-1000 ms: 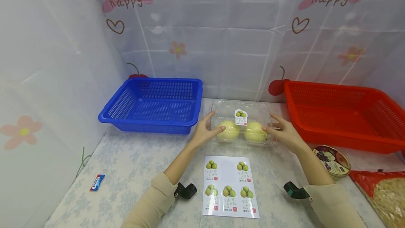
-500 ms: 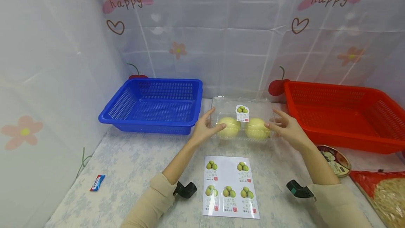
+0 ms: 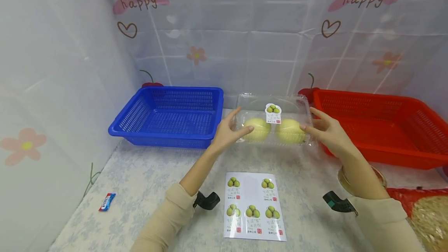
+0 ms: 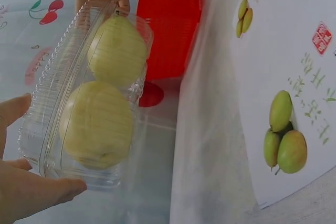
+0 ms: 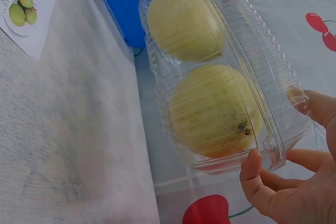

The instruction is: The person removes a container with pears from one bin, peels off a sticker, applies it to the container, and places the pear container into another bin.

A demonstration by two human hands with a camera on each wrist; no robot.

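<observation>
A clear plastic fruit box (image 3: 295, 106) is held up at its two ends, above the back of the table. Two pale yellow-green pears (image 3: 258, 129) lie side by side in it, and a white pear-picture label (image 3: 273, 114) is stuck on its lid. My left hand (image 3: 225, 132) grips the left end, thumb toward the front; in the left wrist view its thumb and fingers (image 4: 50, 190) straddle the box edge. The right end is gripped by my right hand (image 3: 330, 132). In the right wrist view, a pear's stem end (image 5: 245, 128) shows through the plastic.
A sheet of pear labels (image 3: 251, 186) lies in front. At the back stand a blue basket (image 3: 164, 141) on the left and a red basket (image 3: 392, 153) on the right. My right forearm partly hides a round tin (image 3: 344, 182) near a red-edged bag (image 3: 430, 217). A small blue-red packet (image 3: 107, 202) lies left.
Both hands have raised the fruit box off the table, and it has shifted slightly right. The right forearm now covers more of the tin. The label sheet has stayed put.
</observation>
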